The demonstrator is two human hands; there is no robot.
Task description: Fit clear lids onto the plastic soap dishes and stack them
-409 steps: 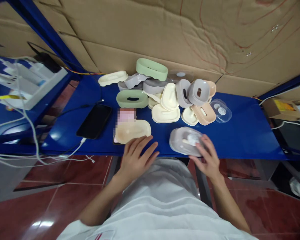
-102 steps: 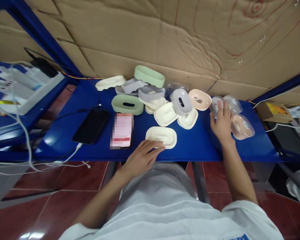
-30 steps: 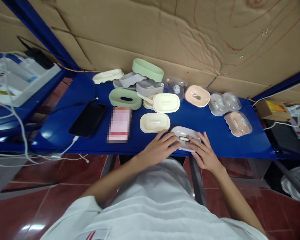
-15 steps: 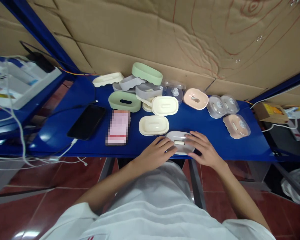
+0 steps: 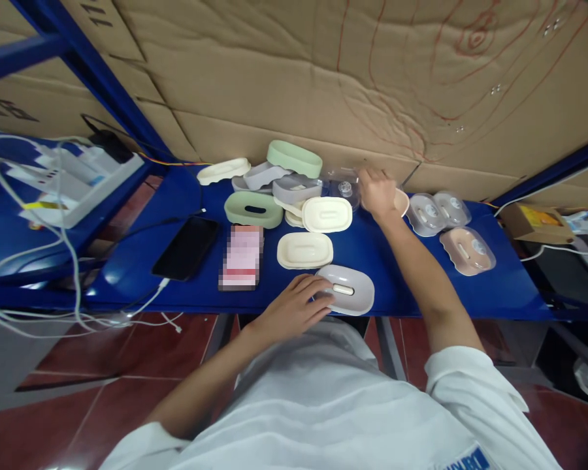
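Touching grey dish (image 5: pixel 361 292) at left rim: left hand (image 5: pixel 296 305), fingers slightly parted | dish lay near front edge of blue table (image 5: pixel 421 301) | right hand (image 5: pixel 378 194) partly covered peach dish (image 5: pixel 400 203); finger grip was unclear

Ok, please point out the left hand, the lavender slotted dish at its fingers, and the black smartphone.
Left hand (image 5: pixel 292 308): head view, back of the hand.
Lavender slotted dish (image 5: pixel 363 293): head view, bare inner surface beside the slot.
Black smartphone (image 5: pixel 185 249): head view, middle of the dark screen.

The right forearm (image 5: pixel 424 274) obstructs open tabletop (image 5: pixel 396 295) beside the gray dish (image 5: pixel 362 291).
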